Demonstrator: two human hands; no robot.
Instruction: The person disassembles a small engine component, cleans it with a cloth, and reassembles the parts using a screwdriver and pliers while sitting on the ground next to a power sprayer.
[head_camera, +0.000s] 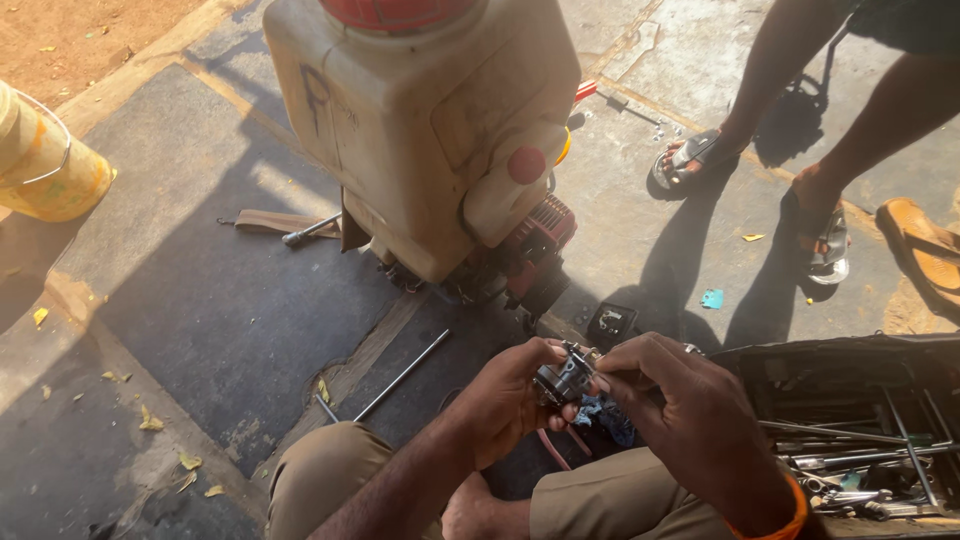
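Observation:
A small grey metal engine part (565, 381), like a carburettor, sits between my two hands above my knees. My left hand (510, 398) grips it from the left, fingers curled around its body. My right hand (680, 405) pinches its top right side; an orange band circles that wrist. A blue rag (603, 415) hangs just under the part. In front of me stands a cream plastic sprayer tank (420, 110) with a red cap and a small red engine (535, 245) at its base.
An open toolbox (860, 440) full of metal tools lies at my right. A long metal rod (400, 378) lies on the concrete floor. Another person's sandalled feet (760, 190) stand at the upper right. A yellow container (45, 160) sits at far left.

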